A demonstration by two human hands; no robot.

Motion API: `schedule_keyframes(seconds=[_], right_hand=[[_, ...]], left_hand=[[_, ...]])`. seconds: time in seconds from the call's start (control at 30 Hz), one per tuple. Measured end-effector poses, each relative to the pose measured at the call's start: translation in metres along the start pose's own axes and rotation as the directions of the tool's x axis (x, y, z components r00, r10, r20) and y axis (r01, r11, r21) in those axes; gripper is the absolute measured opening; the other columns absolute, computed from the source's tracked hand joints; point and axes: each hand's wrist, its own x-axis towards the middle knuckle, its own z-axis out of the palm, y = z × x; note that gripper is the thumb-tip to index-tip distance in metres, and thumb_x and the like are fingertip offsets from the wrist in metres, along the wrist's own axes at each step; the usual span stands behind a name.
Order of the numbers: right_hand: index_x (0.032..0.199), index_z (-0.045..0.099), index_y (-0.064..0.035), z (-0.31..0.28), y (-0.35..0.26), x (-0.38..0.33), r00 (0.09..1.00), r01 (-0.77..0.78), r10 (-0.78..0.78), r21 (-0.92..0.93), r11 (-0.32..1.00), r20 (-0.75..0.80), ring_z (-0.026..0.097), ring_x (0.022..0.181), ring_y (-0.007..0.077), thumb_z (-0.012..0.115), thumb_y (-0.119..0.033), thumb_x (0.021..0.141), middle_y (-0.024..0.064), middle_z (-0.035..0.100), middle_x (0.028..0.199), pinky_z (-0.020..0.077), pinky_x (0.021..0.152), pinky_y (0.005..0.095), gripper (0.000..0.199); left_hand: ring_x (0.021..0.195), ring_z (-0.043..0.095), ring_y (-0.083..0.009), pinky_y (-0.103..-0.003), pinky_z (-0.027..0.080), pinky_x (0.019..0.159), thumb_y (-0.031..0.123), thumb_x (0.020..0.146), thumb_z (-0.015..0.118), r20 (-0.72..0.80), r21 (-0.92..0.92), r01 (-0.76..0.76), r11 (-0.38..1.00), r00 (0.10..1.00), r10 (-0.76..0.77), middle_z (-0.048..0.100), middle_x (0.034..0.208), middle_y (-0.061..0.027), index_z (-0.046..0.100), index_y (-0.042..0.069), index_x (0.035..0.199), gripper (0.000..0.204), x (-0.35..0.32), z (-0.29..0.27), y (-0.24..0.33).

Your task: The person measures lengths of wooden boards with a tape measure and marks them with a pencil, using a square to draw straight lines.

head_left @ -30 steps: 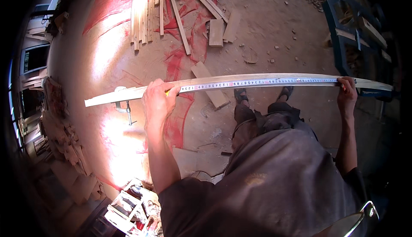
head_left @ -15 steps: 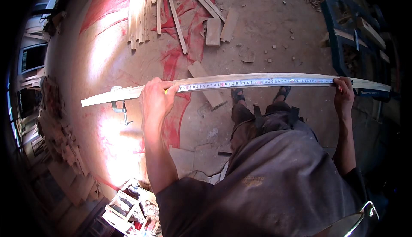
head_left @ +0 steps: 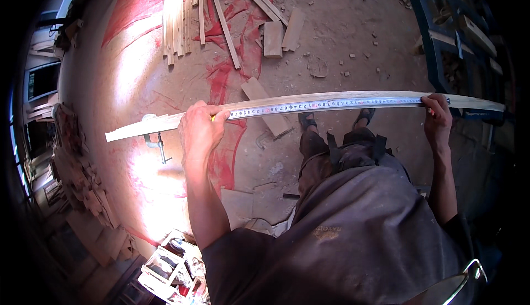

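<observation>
A long, narrow wooden board (head_left: 475,102) spans the view from left to right, with a white tape measure (head_left: 309,107) stretched along its near face. My left hand (head_left: 200,128) is closed around the tape and the board near the left end; a bit of yellow shows by its thumb. Towards the other end my right hand (head_left: 440,116) pinches the tape against the board, its fingers bent and a small red spot showing there. Left of my left hand, a metal G-clamp (head_left: 157,142) is on the board, its screw pointing down.
Long wooden strips (head_left: 223,23) lie on red sheeting (head_left: 135,9) beyond the board. Short planks (head_left: 273,39) and scattered wood chips lie on the floor. A blue frame (head_left: 433,34) stands at the far right. Stacked offcuts (head_left: 88,194) line the left side; a cluttered crate (head_left: 165,266) sits at lower left.
The tape's markings have shifted along the board between my hands. My right hand has moved slightly left and up; my left hand stays about where it was.
</observation>
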Motion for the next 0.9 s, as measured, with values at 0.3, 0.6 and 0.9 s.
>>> schedule_keyframes(seconds=[0.3, 0.6, 0.9], right_hand=[[0.104, 0.074, -0.0018, 0.003, -0.012, 0.001, 0.999, -0.034, 0.034, -0.006, 0.999, 0.026, 0.071, 0.097, 0.0283, 0.072, 0.010, 0.092, 0.0121, 0.067, 0.104, 0.0608, 0.083, 0.0342, 0.016], [0.103, 0.074, -0.0021, 0.004, -0.011, 0.002, 1.000, 0.010, -0.009, -0.052, 0.999, 0.016, 0.071, 0.097, 0.0279, 0.072, 0.009, 0.093, 0.0116, 0.067, 0.105, 0.0609, 0.085, 0.0358, 0.015], [0.101, 0.073, -0.0016, -0.008, 0.014, -0.001, 1.000, -0.004, 0.003, -0.090, 0.996, -0.007, 0.072, 0.095, 0.0305, 0.067, 0.015, 0.090, 0.0112, 0.068, 0.100, 0.0604, 0.083, 0.0371, 0.021]], left_hand=[[0.097, 0.067, -0.0354, -0.049, 0.052, 0.085, 0.033, 0.091, 0.075, 0.002, 0.019, -0.013, 1.000, 1.000, 0.013, 0.068, 0.092, -0.0136, 0.084, 0.013, 0.099, 0.024, 0.000, -0.001, 0.001], [0.097, 0.067, -0.0353, -0.049, 0.052, 0.085, 0.034, 0.090, 0.075, 0.016, -0.003, 0.014, 1.000, 1.000, -0.014, 0.068, 0.092, -0.0131, 0.084, 0.014, 0.099, 0.023, 0.001, -0.001, 0.000], [0.095, 0.067, -0.0367, -0.050, 0.052, 0.085, 0.032, 0.089, 0.076, 0.033, -0.047, 0.016, 0.999, 0.999, -0.015, 0.068, 0.092, -0.0140, 0.084, 0.013, 0.097, 0.023, -0.002, -0.004, 0.007]])
